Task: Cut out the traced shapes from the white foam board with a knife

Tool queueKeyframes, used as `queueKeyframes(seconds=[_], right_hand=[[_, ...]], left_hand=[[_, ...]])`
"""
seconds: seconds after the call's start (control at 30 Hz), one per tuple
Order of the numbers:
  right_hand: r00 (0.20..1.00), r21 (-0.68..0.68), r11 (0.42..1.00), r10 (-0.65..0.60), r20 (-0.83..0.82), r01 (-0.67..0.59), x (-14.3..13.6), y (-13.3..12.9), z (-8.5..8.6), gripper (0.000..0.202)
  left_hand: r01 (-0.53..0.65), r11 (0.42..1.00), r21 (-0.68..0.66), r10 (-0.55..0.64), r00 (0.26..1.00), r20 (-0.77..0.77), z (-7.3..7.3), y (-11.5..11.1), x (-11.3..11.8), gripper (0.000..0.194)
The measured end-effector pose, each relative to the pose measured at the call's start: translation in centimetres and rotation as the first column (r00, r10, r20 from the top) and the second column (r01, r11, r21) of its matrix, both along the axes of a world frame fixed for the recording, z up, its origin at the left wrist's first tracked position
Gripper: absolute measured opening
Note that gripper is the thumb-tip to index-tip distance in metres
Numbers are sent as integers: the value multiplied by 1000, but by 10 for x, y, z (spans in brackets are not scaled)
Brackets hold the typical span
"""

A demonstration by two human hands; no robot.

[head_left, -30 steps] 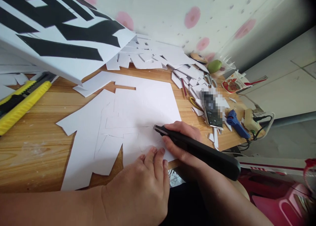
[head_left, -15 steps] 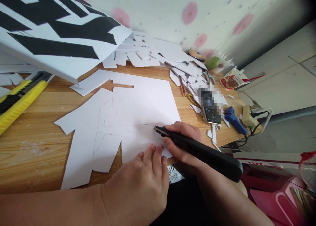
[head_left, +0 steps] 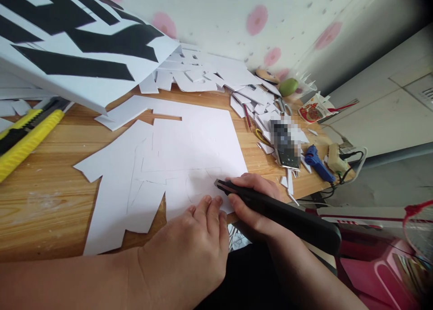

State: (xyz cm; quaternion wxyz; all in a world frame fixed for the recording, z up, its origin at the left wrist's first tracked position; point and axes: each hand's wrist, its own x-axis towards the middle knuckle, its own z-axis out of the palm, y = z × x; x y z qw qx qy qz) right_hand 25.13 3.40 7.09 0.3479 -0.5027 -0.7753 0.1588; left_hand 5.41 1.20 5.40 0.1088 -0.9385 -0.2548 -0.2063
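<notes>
A white board (head_left: 199, 138) with angular cut edges, a narrow slot and thin drawn or scored lines lies on the wooden table. My left hand (head_left: 196, 242) rests on its near edge, fingers stretched out and pressing down on the surface. In my right hand (head_left: 253, 206) is a black utility knife (head_left: 287, 217), gripped near its front. Its blade tip points left and meets the board just beyond my left fingertips, close to a faint curved line. The long handle slants back toward the lower right.
A yellow utility knife (head_left: 34, 141) lies at left, beside a raised sheet with black shapes (head_left: 84, 68). White offcuts (head_left: 199, 77) pile along the wall. Further right are scissors (head_left: 282, 107), a phone (head_left: 287, 152), a blue glue gun (head_left: 318, 163), a power strip (head_left: 338, 159) and a paper cup (head_left: 313, 109).
My right hand has drawn the knife slightly down and right, moving the blade tip nearer me across the board. My left hand stays pressed in nearly the same place.
</notes>
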Motion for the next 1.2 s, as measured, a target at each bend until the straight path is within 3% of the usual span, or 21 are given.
queueKeyframes(seconds=[0.33,0.43,0.53,0.6,0.73,0.87,1.0,1.2], right_hand=[[999,-3,1000,-27,-40,26,-2,-3,-4,14],[968,74,980,-169,-183,185,1,-4,-14,14],[862,137,903,-330,-385,407,8,-5,-27,18],[837,131,886,-360,-411,445,14,-7,-34,21],[892,51,930,-331,-309,363,19,-9,-29,23],[957,-83,983,-179,-229,164,18,0,-11,20],[974,-164,986,-62,-217,26,20,14,-3,20],[973,-129,991,-9,-231,-22,22,19,-8,18]], left_hand=[[-18,1000,9,18,1000,-8,-11,-4,0,38],[-9,999,43,8,1000,18,-16,-3,-1,36],[11,996,92,-18,997,72,-20,0,-2,31],[29,996,90,-37,995,88,-18,2,-3,30],[53,997,48,-57,996,71,-3,7,-6,29],[47,999,18,-46,999,-29,14,10,-8,40],[25,999,38,-24,999,-32,14,12,-8,48],[49,999,11,-49,999,-18,15,16,-6,47]])
